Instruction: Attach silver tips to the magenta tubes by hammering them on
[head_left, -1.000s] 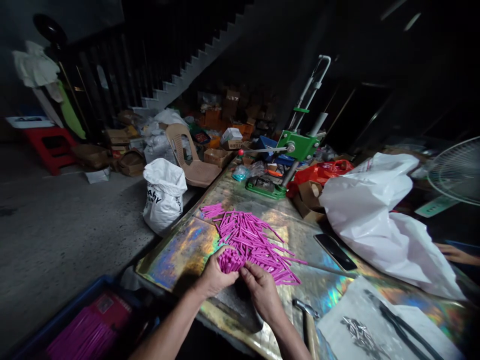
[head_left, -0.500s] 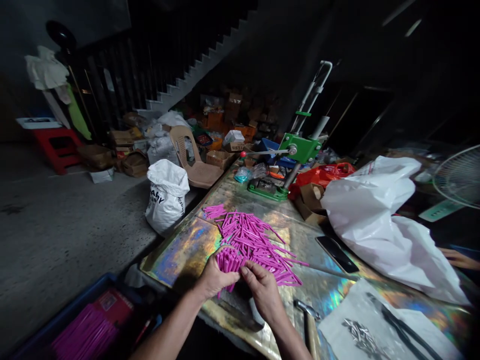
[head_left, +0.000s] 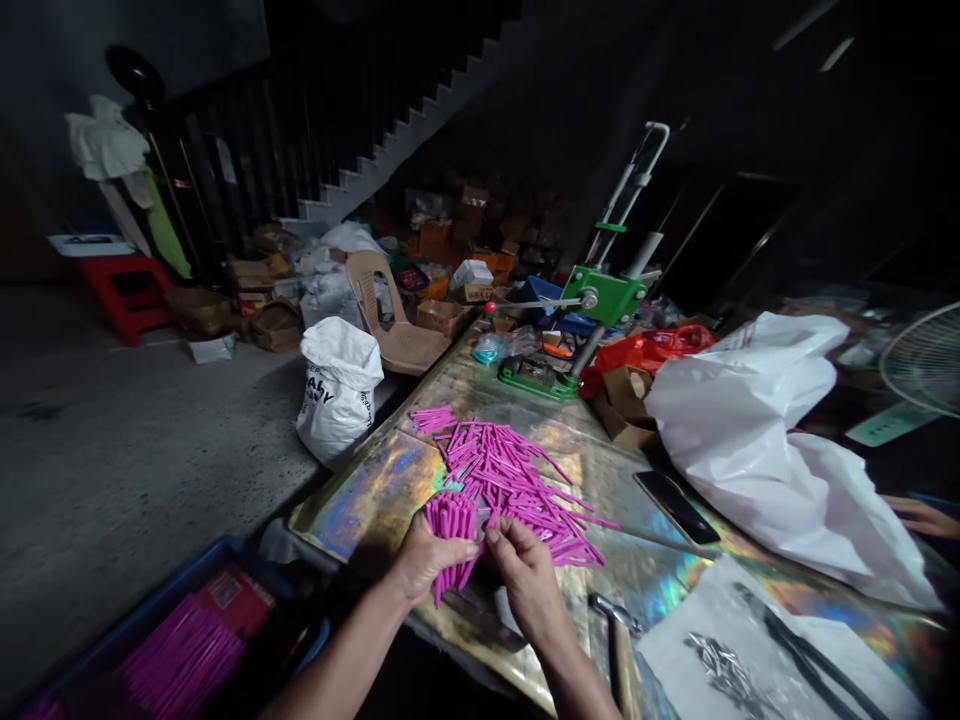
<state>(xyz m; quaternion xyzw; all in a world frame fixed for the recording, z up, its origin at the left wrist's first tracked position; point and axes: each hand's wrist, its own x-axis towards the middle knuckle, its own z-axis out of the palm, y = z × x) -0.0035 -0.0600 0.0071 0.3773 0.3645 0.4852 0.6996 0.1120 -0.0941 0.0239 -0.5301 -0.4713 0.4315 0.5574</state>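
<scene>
My left hand (head_left: 421, 562) is wrapped round a bundle of thin magenta sticks (head_left: 451, 520), held roughly upright above the table's near edge. Just right of the bundle, my right hand (head_left: 521, 560) has thumb and forefinger pinched together on what looks like a single magenta stick, mostly hidden by the fingers. Beyond both hands, a loose heap of the same sticks (head_left: 502, 465) lies on the shiny table (head_left: 360, 490). A smaller cluster of sticks (head_left: 433, 419) rests at the heap's far left.
A hammer (head_left: 616, 612) and black-handled pliers (head_left: 799, 640) lie to the right, with small metal pieces (head_left: 724, 668). Further back are a phone (head_left: 677, 507), a white bag (head_left: 750, 400) and a green press (head_left: 607, 295). A blue crate (head_left: 142, 610) holds more sticks. Another person's hand (head_left: 911, 515) shows at right.
My left hand has tilted the bundle more upright, showing more of the sticks' sides. My right hand has drawn slightly away from it. The view has shifted a little.
</scene>
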